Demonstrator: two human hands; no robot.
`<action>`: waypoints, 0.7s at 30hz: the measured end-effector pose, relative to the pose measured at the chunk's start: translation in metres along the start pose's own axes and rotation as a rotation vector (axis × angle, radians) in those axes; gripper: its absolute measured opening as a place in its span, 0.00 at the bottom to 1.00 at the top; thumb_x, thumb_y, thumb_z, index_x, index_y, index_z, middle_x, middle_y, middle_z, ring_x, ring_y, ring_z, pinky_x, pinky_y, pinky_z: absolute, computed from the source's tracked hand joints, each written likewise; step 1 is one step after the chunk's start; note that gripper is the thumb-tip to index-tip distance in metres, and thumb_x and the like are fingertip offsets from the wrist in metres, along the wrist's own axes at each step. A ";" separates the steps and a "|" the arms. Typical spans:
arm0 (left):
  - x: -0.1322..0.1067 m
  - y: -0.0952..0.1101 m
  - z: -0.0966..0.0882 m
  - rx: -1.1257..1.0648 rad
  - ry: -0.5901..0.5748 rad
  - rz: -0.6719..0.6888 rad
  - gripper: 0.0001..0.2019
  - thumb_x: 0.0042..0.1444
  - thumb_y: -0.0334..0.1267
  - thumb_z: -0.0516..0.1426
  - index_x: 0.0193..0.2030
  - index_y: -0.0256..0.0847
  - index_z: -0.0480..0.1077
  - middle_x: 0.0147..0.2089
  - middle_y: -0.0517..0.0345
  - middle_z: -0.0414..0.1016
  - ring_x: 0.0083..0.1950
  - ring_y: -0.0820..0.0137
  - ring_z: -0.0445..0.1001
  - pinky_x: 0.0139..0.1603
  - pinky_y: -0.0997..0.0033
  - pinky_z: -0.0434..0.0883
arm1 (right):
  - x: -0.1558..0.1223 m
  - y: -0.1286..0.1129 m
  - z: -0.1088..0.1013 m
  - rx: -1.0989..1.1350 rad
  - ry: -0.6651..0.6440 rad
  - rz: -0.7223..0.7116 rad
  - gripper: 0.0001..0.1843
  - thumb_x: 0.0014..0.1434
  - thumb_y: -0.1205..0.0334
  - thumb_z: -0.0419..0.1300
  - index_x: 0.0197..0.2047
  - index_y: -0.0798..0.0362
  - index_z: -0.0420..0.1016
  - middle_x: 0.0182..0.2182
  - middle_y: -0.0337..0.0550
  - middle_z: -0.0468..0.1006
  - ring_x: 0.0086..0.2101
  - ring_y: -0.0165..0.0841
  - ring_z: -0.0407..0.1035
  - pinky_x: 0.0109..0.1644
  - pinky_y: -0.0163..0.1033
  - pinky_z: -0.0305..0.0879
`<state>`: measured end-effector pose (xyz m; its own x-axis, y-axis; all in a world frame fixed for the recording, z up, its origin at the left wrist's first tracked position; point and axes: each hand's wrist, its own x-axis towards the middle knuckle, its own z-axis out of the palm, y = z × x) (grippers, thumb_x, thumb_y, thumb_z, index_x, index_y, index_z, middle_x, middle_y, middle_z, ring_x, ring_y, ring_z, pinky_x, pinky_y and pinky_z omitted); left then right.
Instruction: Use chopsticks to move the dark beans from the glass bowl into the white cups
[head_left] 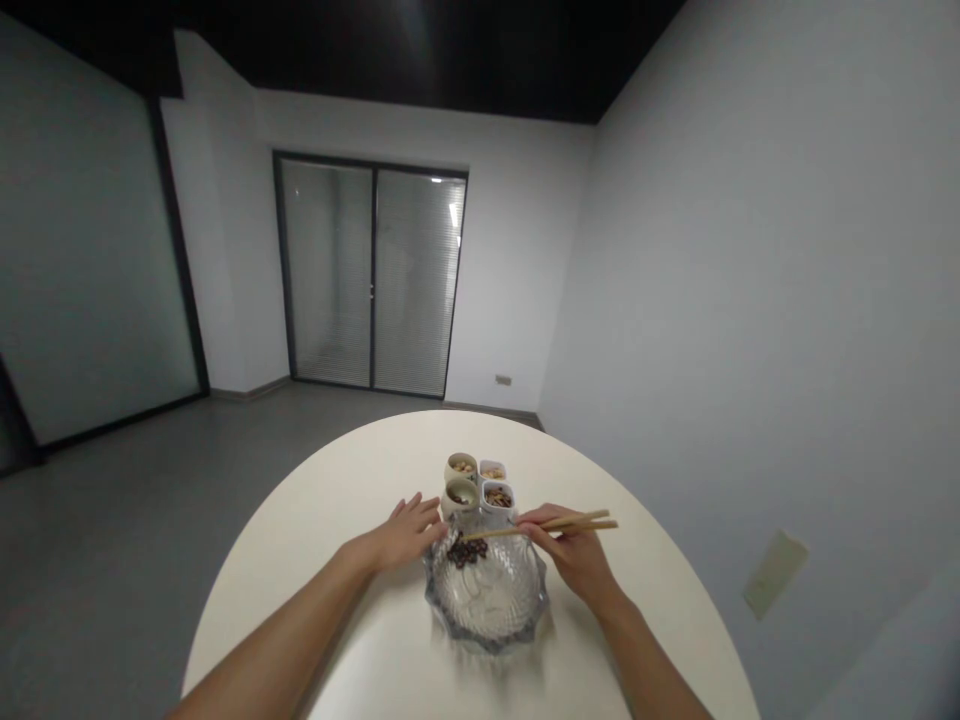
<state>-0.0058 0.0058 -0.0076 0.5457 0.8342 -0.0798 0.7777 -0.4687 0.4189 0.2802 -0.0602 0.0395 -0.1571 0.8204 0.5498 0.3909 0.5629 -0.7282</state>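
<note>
Over a glass bowl, right hand clamps chopsticks, open left hand beside cups.

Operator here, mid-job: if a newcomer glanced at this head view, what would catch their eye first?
The cut-glass bowl at the near middle of the round white table stands out, with dark round pieces clustered inside its far left side. The right hand holds wooden chopsticks over them, the open left hand is beside the rim, and four small white cups of food stand just behind.
</note>
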 end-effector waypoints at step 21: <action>-0.001 0.006 -0.003 -0.022 0.005 0.000 0.30 0.67 0.61 0.35 0.69 0.52 0.54 0.72 0.57 0.42 0.72 0.50 0.34 0.68 0.41 0.37 | -0.002 -0.009 0.017 0.082 -0.046 -0.024 0.12 0.56 0.53 0.64 0.34 0.54 0.79 0.31 0.45 0.78 0.33 0.33 0.73 0.39 0.36 0.72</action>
<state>-0.0032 0.0031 -0.0020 0.5442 0.8356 -0.0754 0.7706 -0.4623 0.4387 0.2618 -0.0650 0.0376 -0.2075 0.8094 0.5494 0.3113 0.5870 -0.7473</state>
